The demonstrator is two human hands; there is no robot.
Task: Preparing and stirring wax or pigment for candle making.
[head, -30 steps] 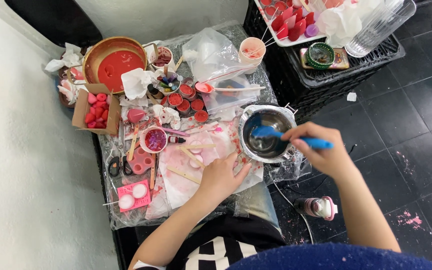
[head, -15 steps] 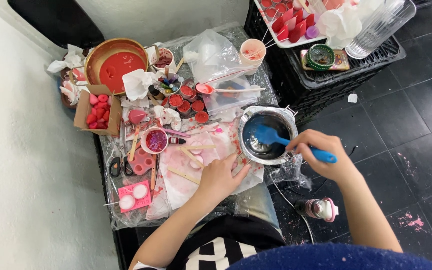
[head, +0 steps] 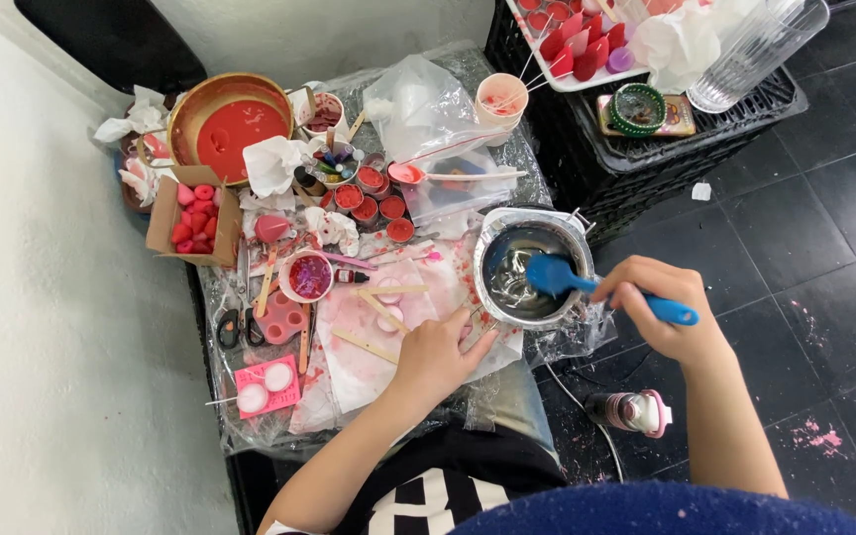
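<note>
The right hand [head: 668,315] is closed around the handle of a blue spatula [head: 587,286], whose blade dips into the metal pot [head: 532,267], apparently to stir the clear melt inside. Just left of the pot, the left hand [head: 438,359] lies open and empty, fingers flat on stained paper [head: 369,342] (seemingly bracing). Farther left of the pot stands a small cup [head: 309,275] of dark red pigment, within reach.

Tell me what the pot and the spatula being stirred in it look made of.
Pot: metal, likely steel; shiny silver wall and rim with bright reflections. Spatula, held in the right hand: matte blue, one uniform colour, probably silicone or plastic; cannot tell which.
</note>
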